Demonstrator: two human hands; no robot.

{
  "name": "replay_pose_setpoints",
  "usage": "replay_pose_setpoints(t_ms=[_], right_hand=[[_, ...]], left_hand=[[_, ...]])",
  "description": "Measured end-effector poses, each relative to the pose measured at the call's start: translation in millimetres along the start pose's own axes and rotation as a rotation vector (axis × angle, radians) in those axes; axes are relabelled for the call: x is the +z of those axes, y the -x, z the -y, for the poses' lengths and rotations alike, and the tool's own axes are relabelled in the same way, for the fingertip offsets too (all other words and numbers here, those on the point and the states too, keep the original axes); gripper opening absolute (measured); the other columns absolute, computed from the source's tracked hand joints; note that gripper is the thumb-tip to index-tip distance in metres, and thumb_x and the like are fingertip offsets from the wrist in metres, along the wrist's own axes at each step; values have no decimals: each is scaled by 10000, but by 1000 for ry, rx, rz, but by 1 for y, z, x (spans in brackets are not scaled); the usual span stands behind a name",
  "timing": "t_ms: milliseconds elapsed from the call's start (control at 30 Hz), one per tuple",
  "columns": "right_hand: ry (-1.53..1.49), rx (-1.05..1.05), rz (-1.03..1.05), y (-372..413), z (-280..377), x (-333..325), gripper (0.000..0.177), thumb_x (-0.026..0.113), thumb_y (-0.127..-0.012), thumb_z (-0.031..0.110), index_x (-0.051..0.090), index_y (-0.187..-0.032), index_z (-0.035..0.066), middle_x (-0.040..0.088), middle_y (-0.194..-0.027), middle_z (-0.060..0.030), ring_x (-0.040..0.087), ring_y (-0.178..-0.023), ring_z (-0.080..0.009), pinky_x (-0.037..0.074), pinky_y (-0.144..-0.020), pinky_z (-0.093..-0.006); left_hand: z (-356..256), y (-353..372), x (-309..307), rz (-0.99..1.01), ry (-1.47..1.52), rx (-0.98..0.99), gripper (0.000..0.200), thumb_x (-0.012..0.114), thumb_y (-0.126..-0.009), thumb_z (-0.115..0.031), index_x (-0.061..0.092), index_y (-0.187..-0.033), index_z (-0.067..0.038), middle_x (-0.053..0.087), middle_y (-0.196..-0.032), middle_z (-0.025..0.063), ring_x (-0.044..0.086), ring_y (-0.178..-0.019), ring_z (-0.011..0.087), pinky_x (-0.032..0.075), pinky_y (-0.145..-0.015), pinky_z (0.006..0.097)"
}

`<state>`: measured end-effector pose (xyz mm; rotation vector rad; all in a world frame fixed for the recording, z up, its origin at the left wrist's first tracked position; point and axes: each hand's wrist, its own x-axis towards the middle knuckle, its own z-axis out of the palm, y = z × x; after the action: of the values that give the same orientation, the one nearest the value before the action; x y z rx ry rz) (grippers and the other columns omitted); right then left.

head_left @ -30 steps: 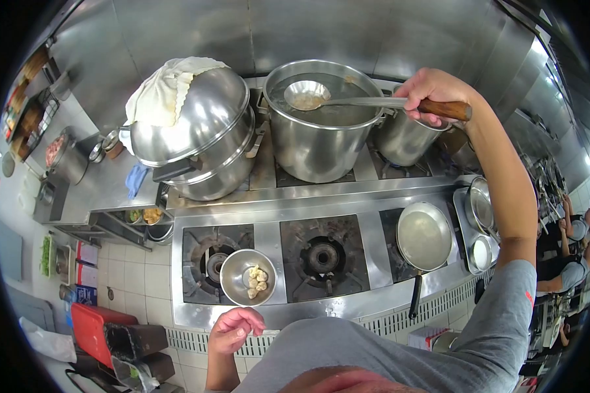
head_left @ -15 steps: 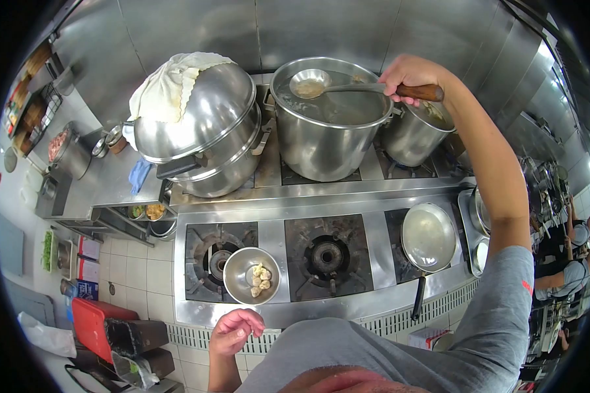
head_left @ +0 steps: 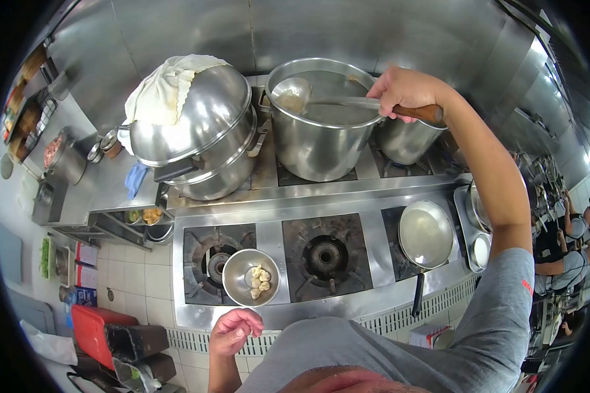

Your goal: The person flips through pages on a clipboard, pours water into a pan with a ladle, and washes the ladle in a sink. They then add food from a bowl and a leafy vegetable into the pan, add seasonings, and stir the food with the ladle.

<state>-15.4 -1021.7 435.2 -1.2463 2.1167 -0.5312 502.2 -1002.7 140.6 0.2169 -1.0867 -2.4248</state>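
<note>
My right hand (head_left: 406, 93) grips the wooden handle of a long ladle (head_left: 344, 102). The round bowl of the ladle sits at the left side of a tall steel pot (head_left: 328, 145), over its cloudy liquid. My left hand (head_left: 236, 331) hangs empty near the stove's front edge, its fingers loosely curled but apart. Just above that hand, a steel bowl (head_left: 234, 278) with several pale lumps (head_left: 260, 281) rests on the left front burner.
A big domed steamer (head_left: 210, 124) with a white cloth (head_left: 167, 92) stands at the back left. Behind my right forearm is a smaller pot (head_left: 405, 142). A frying pan (head_left: 427, 234) lies at the right front. People (head_left: 564, 275) are at the far right.
My right hand has moved slightly left and down with the ladle, and the ladle's bowl has shifted left toward the pot's rim. My left hand has barely moved.
</note>
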Motion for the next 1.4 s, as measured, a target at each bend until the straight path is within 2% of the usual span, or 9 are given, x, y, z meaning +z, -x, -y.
replay_pose_setpoints(t_ms=[333, 433, 533, 800, 833, 967, 1100, 1200, 1400], right_hand=[[-258, 39, 85, 55, -24, -12, 487, 625, -677, 3, 660, -1145, -127, 616, -620, -115, 507, -383, -132, 408, -368, -276], [-352, 37, 108, 70, -36, -21, 415, 642, -716, 24, 654, -1099, -134, 613, -653, -122, 507, -406, -141, 406, -366, -283], [-474, 63, 69, 84, -47, -26, 498, 647, -685, -17, 632, -1160, -166, 618, -646, -150, 509, -374, -138, 414, -353, -258], [-581, 100, 0, 112, -52, -39, 474, 606, -735, -53, 584, -1188, -192, 619, -665, -161, 510, -380, -132, 430, -326, -239], [-528, 80, 2, 115, -54, -41, 351, 591, -782, -11, 596, -1101, -158, 609, -668, -126, 515, -382, -107, 403, -321, -240], [-482, 64, -29, 122, -60, -52, 396, 577, -811, -15, 545, -1176, -165, 621, -678, -135, 519, -383, -111, 396, -320, -236], [-465, 27, -8, 134, -67, -57, 481, 579, -770, -7, 548, -1209, -203, 622, -677, -153, 550, -390, -120, 445, -327, -233], [-410, -14, 14, 148, -71, -61, 429, 590, -809, 14, 540, -1188, -182, 609, -673, -121, 514, -390, -107, 387, -315, -250], [-398, -141, 141, 179, -92, -67, 466, 593, -804, 22, 510, -1210, -191, 601, -671, -146, 497, -383, -121, 390, -317, -251]], left_hand=[[-3, 6, -4, 29, -10, -12, 400, 655, -918, -249, 589, -1097, 103, 648, -1019, 201, 615, -864, 227, 487, -762, 328], [-4, 8, -5, 38, -21, -13, 412, 655, -918, -267, 589, -1081, 105, 647, -1009, 207, 616, -847, 235, 488, -748, 330], [-4, 10, -6, 61, -23, -16, 414, 655, -917, -276, 591, -1071, 102, 647, -997, 206, 615, -842, 237, 487, -736, 330], [1, 26, -4, 108, 7, -19, 392, 650, -923, -247, 593, -1098, 99, 642, -1007, 182, 591, -848, 212, 468, -750, 324], [4, 29, -1, 111, 12, -12, 393, 649, -924, -249, 592, -1097, 100, 642, -1007, 183, 592, -848, 214, 469, -750, 324], [21, 43, 20, 90, 25, 20, 396, 651, -923, -249, 589, -1093, 104, 636, -1014, 192, 599, -857, 221, 477, -751, 323], [49, 62, 51, 39, 59, 54, 402, 655, -920, -251, 584, -1098, 103, 629, -1027, 196, 602, -860, 222, 481, -753, 321], [76, 72, 73, 38, 54, 81, 409, 655, -921, -255, 581, -1105, 103, 624, -1035, 197, 606, -866, 224, 489, -769, 322], [132, 92, 116, -2, 61, 111, 402, 658, -932, -267, 584, -1109, 87, 623, -1047, 181, 608, -886, 207, 505, -776, 298]])
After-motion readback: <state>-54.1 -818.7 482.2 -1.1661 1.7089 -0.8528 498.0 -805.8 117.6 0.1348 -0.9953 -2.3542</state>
